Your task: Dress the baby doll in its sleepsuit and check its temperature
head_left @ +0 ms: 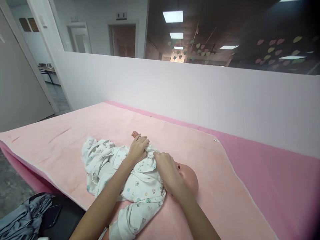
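A baby doll [191, 176] lies on its back, its head to the right, dressed in a white printed baby outfit [142, 186]. My left hand [138, 149] is closed around the doll's far arm near the wrist; the doll's small hand [135, 134] pokes out beyond my fingers. With its fingers curled in, my right hand [165, 165] grips the outfit's cloth near the collar and far shoulder, though the fingertips are partly hidden. That hand covers much of the doll's face. The near sleeve [140, 216] stretches toward me, and the cloth bunches loosely over the legs.
A pink padded sheet [220, 200] covers the table, over a darker pink cloth [280, 163]. Behind it rises a white wall [190, 90] with a window above. At lower left, a black seat [66, 216] holds grey clothing [25, 213] and a dark phone [51, 216].
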`<action>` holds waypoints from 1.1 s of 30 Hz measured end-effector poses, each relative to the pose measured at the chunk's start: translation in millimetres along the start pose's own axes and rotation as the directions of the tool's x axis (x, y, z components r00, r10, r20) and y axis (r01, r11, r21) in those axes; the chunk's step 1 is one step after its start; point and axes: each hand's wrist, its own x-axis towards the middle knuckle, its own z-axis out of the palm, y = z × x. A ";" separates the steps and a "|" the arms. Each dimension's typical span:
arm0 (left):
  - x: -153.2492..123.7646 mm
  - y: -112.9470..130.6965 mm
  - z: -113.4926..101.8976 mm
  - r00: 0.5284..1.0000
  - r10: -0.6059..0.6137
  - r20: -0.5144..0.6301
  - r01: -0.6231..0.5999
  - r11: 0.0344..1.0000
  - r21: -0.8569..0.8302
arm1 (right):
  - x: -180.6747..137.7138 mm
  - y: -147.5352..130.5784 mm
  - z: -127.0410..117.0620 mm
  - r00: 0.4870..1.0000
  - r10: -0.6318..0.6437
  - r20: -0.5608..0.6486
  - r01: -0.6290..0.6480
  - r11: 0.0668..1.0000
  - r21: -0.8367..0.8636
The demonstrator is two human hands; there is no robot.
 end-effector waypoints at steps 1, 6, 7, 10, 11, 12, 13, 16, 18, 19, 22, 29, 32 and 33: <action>-0.3 0.2 -0.7 0.999 -0.014 0.034 0.015 1.000 -0.009 | 1.5 0.1 1.1 1.000 0.012 -0.006 -0.012 1.000 -0.001; -0.7 -2.5 -0.6 0.966 -0.152 0.208 0.156 0.988 -0.002 | 3.6 7.7 3.4 0.999 0.031 -0.031 -0.030 0.999 0.017; -0.6 -2.7 -0.7 0.965 -0.148 0.215 0.153 0.988 -0.007 | 2.4 11.2 2.1 0.999 0.020 -0.031 -0.019 0.999 0.035; -0.2 -2.2 -0.9 0.966 -0.131 0.222 0.140 0.990 -0.026 | -3.2 23.7 -4.3 1.000 -0.010 -0.027 0.013 0.992 0.124; -0.2 -2.0 -0.9 0.965 -0.129 0.226 0.139 0.990 -0.031 | -5.5 27.7 -6.6 1.000 -0.013 -0.014 0.015 0.985 0.173; -0.2 -1.9 -0.7 0.965 -0.127 0.230 0.138 0.990 -0.033 | -7.7 31.4 -8.5 1.000 -0.015 0.008 0.013 0.972 0.235; -0.2 -1.9 -0.5 0.964 -0.125 0.233 0.136 0.990 -0.032 | -10.0 34.7 -10.2 0.999 -0.017 0.039 0.004 0.952 0.308; -0.4 -2.5 0.4 0.961 -0.130 0.244 0.137 0.991 -0.010 | -15.6 43.0 -13.1 0.986 -0.072 0.147 -0.018 0.847 0.531; -0.5 -2.9 0.6 0.956 -0.138 0.258 0.140 0.990 0.010 | -18.2 48.5 -14.6 0.968 -0.147 0.205 -0.026 0.749 0.662; -0.5 -3.0 0.5 0.955 -0.138 0.262 0.138 0.990 0.018 | -19.0 51.3 -15.5 0.958 -0.181 0.224 -0.034 0.701 0.713; -0.4 -2.8 0.2 0.955 -0.135 0.265 0.132 0.991 0.026 | -20.0 57.5 -19.3 0.952 -0.216 0.218 -0.042 0.612 0.790; -0.2 -2.0 0.5 0.950 -0.146 0.275 0.140 0.989 0.042 | -20.4 43.7 -22.4 0.957 -0.235 0.171 0.008 0.609 0.793; -0.3 -2.7 1.5 0.954 -0.138 0.264 0.134 0.990 0.034 | -23.5 37.0 -21.9 0.907 -0.323 0.272 0.020 0.676 0.737; -0.3 -3.2 2.0 0.955 -0.137 0.264 0.133 0.991 0.032 | -24.8 36.7 -22.9 0.899 -0.334 0.285 0.021 0.681 0.732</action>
